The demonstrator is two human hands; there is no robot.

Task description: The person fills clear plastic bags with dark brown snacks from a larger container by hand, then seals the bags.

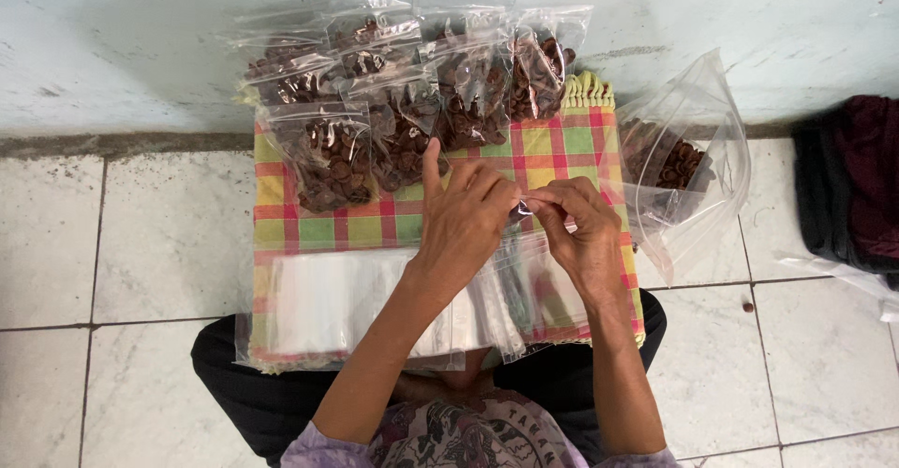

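My left hand (464,220) and my right hand (585,234) meet over a checked cloth (552,150), both pinching the top edge of a small clear zip bag (524,276) that hangs down between them. The bag looks empty. Under my wrists lies a stack of empty clear bags (328,304). Several filled bags of brown dried pieces (403,103) are piled at the far side of the cloth.
A large open clear bag (688,164) holding loose brown pieces stands to the right of the cloth. A pale wall (140,47) runs behind. Dark clothing (857,182) lies at far right on the white tiled floor (122,243). A small brown piece (747,307) lies on a tile.
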